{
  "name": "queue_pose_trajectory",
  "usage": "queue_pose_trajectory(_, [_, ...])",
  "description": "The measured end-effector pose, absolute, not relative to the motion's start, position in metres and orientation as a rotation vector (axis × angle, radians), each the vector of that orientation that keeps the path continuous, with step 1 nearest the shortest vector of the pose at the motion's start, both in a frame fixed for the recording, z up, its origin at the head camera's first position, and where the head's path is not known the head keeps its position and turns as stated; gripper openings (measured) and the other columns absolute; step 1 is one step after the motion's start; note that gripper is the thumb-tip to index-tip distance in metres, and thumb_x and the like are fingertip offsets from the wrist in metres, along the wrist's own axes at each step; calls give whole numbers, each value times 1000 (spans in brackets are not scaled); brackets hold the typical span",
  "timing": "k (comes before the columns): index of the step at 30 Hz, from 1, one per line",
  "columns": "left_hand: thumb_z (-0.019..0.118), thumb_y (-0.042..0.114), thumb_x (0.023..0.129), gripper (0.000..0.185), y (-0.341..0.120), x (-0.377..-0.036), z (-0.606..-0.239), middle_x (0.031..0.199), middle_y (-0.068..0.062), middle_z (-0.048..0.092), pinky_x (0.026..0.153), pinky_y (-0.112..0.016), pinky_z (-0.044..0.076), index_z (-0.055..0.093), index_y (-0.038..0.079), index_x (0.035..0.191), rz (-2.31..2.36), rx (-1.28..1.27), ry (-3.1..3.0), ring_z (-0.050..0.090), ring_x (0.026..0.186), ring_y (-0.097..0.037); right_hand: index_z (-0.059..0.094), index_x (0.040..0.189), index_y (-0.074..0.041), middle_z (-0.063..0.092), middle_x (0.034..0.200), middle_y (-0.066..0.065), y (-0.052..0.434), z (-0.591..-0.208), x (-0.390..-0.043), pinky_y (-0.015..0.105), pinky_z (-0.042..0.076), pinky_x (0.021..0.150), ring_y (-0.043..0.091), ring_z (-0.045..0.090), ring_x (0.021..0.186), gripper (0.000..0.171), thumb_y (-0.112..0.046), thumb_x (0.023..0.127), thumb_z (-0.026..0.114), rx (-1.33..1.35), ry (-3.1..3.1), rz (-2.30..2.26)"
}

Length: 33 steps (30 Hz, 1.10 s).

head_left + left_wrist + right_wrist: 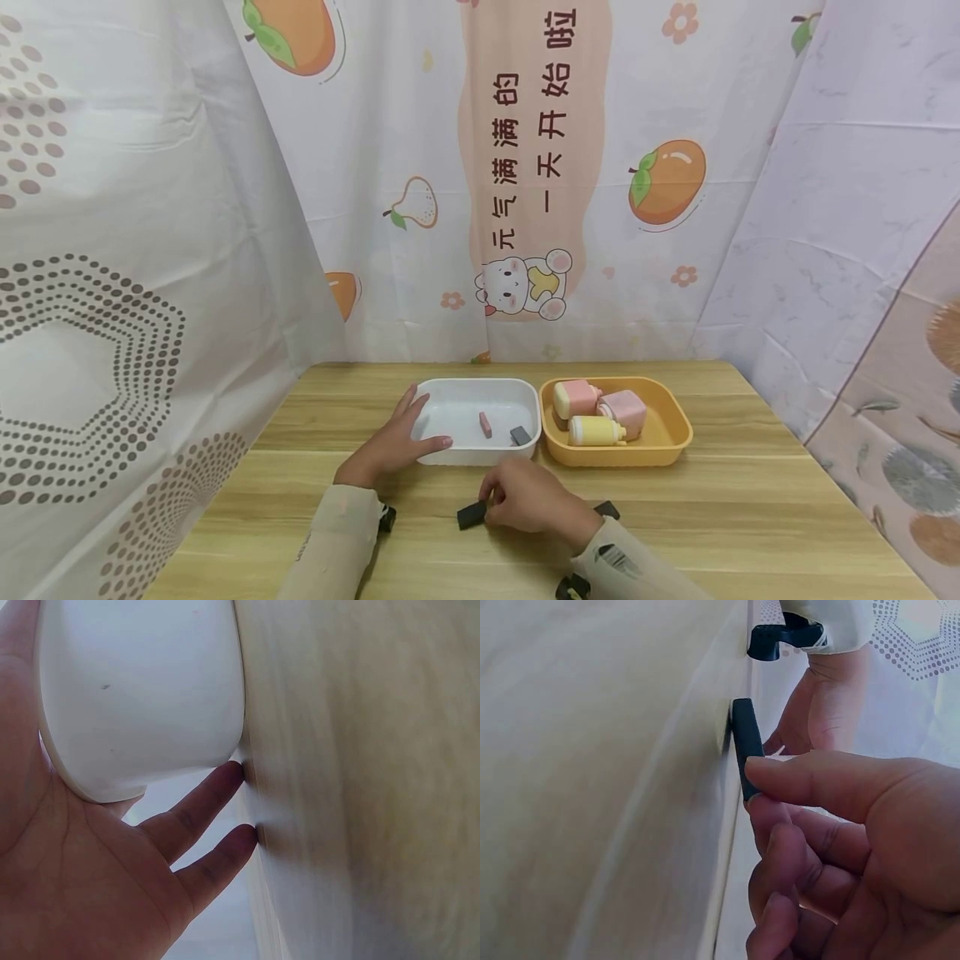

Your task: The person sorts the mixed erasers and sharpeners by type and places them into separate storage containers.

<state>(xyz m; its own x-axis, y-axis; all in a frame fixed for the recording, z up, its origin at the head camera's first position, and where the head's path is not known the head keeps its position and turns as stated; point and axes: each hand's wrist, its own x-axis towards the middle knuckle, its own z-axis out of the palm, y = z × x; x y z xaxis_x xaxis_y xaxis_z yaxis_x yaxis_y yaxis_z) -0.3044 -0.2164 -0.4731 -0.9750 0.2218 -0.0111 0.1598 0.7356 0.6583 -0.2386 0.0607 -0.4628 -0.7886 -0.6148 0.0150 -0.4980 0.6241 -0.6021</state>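
Observation:
My right hand (528, 496) pinches a small black rectangular block (471, 515) between thumb and fingers, just above the table in front of the white tray (476, 457). In the right wrist view the block (745, 742) stands on edge, tilted, with its lower end in the fingertips. My left hand (393, 446) rests against the tray's left end, thumb over the front rim, fingers spread. The left wrist view shows the palm beside the tray's white wall (150, 690) and two straight fingers reaching the table. Inside the tray lie a small pink block (485, 425) and a grey block (520, 435).
An orange tray (667, 454) touches the white tray's right side. It holds two pink bottles (576, 398) and a yellow bottle (595, 431). Another dark block (607, 509) lies on the wooden table (720, 517), partly behind my right wrist. Printed curtains (405, 275) hang behind.

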Motion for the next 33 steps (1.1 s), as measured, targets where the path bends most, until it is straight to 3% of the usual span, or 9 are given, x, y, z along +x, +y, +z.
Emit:
queue_pose_trajectory(15, [71,72,84,110,-218,-305,-476,176,-3,-7,119,-69,27,22,17,167,1047,322,2853,16,159,-40,81,98,-18,62,66,-14,66,-450,-244,21,42,54,1,54,59,16,-15,82,79,-901,2695,-961])
queue_pose_trajectory(33, [71,72,84,109,-218,-307,-477,176,-5,-6,118,-69,28,23,17,166,1040,331,2863,18,159,-41,81,98,-15,62,75,-11,73,-436,-251,22,45,57,5,54,66,16,-18,82,83,-841,2802,-1071])
